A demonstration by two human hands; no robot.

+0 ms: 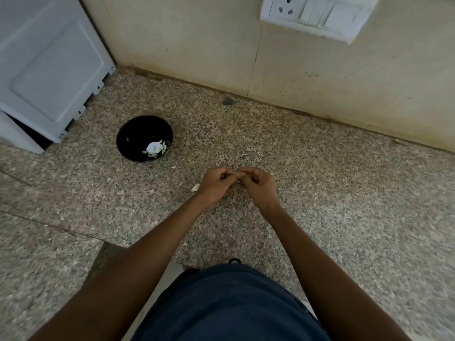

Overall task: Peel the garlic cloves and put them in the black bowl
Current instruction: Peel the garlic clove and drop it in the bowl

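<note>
Standing over the granite counter: left hand and right hand meet, fingertips pinching a garlic clove, mostly hidden. Judged light, firm, slippery once bared; best held at its ends, skin picked from the tip. The black bowl, well left, holds several peeled cloves.

white appliance on speckled counter; switch plate on wall.
</note>
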